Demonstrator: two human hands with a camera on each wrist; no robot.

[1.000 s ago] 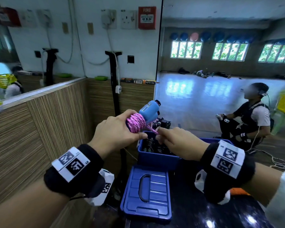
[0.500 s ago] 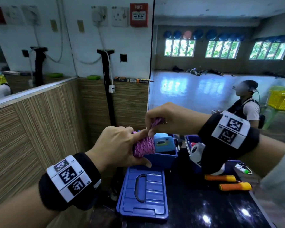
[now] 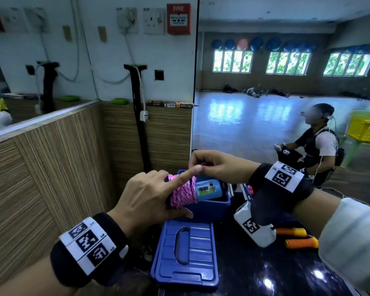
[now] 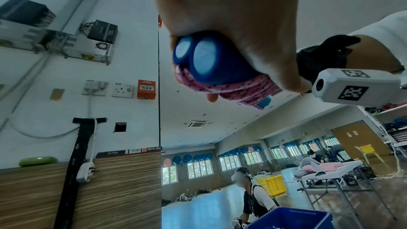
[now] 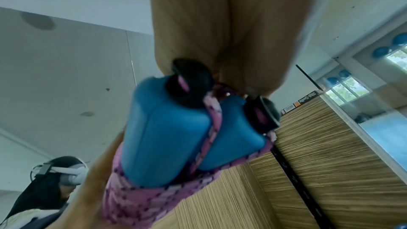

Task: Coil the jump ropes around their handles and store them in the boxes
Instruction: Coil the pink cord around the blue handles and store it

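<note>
My left hand (image 3: 150, 197) grips two blue handles (image 3: 207, 190) held side by side, with pink jump rope (image 3: 183, 194) coiled around them; its index finger points out over the coil. The handles' round ends (image 4: 198, 57) and the coil (image 4: 242, 90) show in the left wrist view. My right hand (image 3: 209, 164) pinches the loose rope end just above the coil, near the handles' black caps (image 5: 191, 83). Pink rope (image 5: 209, 137) runs between the two handles (image 5: 167, 133). The bundle hangs above an open blue box (image 3: 209, 207).
A blue lid (image 3: 186, 253) lies flat in front of the box on the dark glossy table (image 3: 265, 270). Orange handles (image 3: 295, 237) lie at the right. A wood-panelled wall (image 3: 51, 167) stands close on the left. A mirror (image 3: 265, 103) ahead reflects a seated person (image 3: 316, 146).
The bundle came down from raised to level over the box. My right hand moved from below the coil to above it, still pinching the rope end. My left index finger lifted.
</note>
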